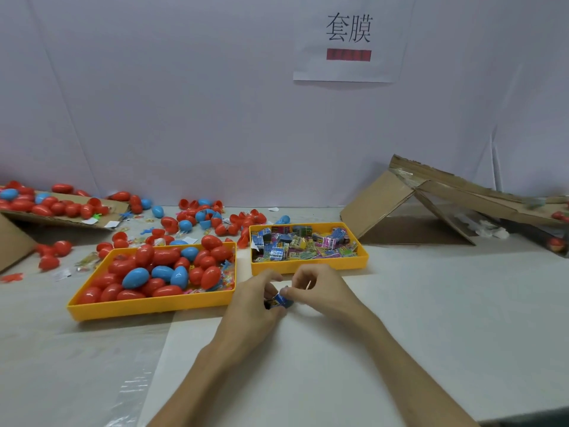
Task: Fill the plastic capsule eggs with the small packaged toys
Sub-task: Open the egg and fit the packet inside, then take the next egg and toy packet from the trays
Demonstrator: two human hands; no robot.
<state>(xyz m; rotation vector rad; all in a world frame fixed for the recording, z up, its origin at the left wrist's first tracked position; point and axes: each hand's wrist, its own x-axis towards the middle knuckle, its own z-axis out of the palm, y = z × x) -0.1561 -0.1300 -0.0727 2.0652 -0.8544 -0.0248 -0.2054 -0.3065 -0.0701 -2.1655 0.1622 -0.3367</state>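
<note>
Both hands meet over the table, just in front of the two yellow trays. My left hand (pixel 257 298) and my right hand (pixel 314 288) both pinch one small blue packaged toy (pixel 280 299) between their fingertips. The left yellow tray (pixel 147 308) holds several red and blue capsule eggs (pixel 155 274). The right yellow tray (pixel 308 265) holds several small packaged toys (pixel 303 243) in mixed colours. No egg is in either hand.
Loose red and blue eggs, egg halves (pixel 203 217) and small bagged trinkets lie scattered behind the trays. A cardboard flap (pixel 61 218) at the left carries more eggs. A collapsed cardboard box (pixel 431 204) stands at the right. A white wall with a paper sign (pixel 348 38) is behind.
</note>
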